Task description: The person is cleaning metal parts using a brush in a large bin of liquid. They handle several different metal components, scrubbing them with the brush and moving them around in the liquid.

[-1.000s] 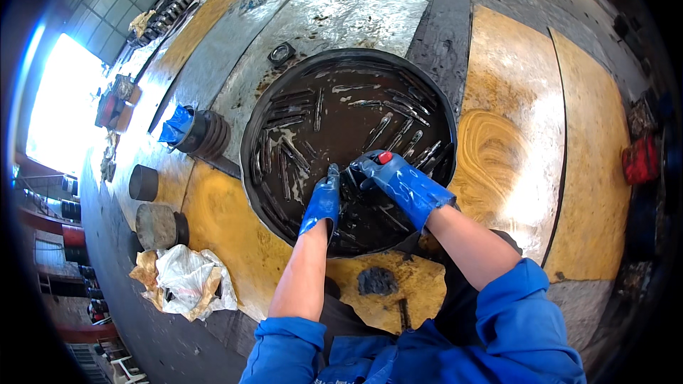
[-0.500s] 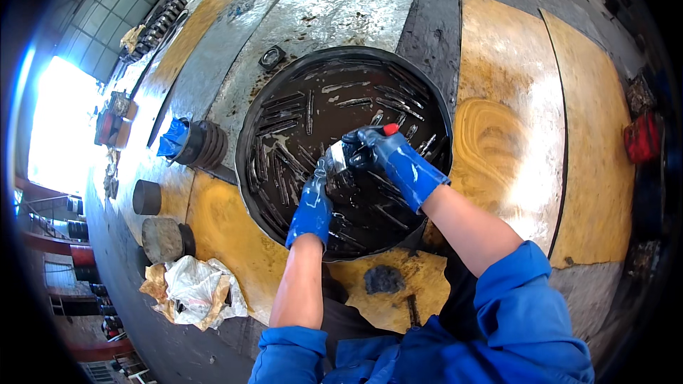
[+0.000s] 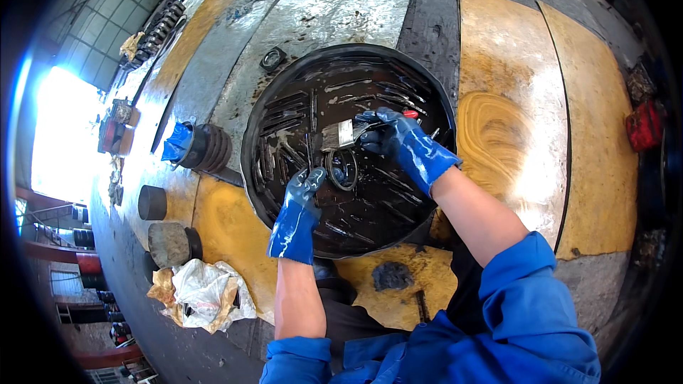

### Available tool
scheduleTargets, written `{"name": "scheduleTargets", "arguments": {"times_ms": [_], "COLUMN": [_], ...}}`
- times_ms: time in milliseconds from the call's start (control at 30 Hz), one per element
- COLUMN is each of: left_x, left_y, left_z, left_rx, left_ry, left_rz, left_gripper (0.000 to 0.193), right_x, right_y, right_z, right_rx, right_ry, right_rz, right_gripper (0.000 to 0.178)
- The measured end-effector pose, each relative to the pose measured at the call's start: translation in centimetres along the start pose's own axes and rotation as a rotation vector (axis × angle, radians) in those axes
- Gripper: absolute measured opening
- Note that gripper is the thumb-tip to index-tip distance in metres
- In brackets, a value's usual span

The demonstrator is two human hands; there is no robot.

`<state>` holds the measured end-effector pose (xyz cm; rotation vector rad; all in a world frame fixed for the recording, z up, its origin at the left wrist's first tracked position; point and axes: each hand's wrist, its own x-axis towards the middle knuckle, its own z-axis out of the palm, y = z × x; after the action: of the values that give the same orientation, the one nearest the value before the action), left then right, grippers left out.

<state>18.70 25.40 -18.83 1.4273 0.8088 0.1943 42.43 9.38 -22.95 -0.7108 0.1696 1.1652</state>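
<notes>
My right hand (image 3: 390, 131), in a blue rubber glove, grips a flat paintbrush (image 3: 346, 133) with a pale metal band and a red-tipped handle. Its bristles point left, just above a dark, wet metal ring (image 3: 346, 187). My gloved left hand (image 3: 302, 188) has its thumb and fingertips at the ring's left edge and appears to pinch it; the exact contact is hard to make out. Both hands are over a wide round black tub (image 3: 250, 203) of dark liquid. Several dark, shiny strips (image 3: 283, 115) lie in the tub, mostly around its sides.
Left of the tub stand a stack of dark rings with blue plastic (image 3: 206, 149), two short cylinders (image 3: 169, 243) and a crumpled white bag (image 3: 206, 291). A dark lump (image 3: 393, 276) lies near my legs. Worn yellow sheets (image 3: 509, 43) cover the floor at right.
The brush has lifted away from my left hand, up and slightly right. My left hand has shifted left and down, and the ring now shows plainly between the hands.
</notes>
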Motion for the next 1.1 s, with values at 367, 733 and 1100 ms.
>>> {"name": "scheduleTargets", "arguments": {"times_ms": [367, 733, 1100], "left_x": [4.7, 1.2, 2.6], "left_y": [-6.7, -0.7, -3.2], "left_z": [-8.4, -3.0, -0.6], "left_rx": [0.272, -1.061, -1.133], "left_ry": [-0.007, -0.039, -0.071], "left_rz": [0.493, -0.141, -0.146], "left_gripper": [0.061, 0.046, 0.048], "right_x": [-0.7, -1.0, -5.5], "right_y": [1.2, 0.9, 4.3], "right_z": [-0.2, 1.2, 3.8], "right_rx": [-0.058, -0.529, -0.571], "right_ry": [0.000, 0.133, 0.186], "right_rz": [0.042, -0.534, -0.405], "right_gripper": [0.030, 0.023, 0.023]}}
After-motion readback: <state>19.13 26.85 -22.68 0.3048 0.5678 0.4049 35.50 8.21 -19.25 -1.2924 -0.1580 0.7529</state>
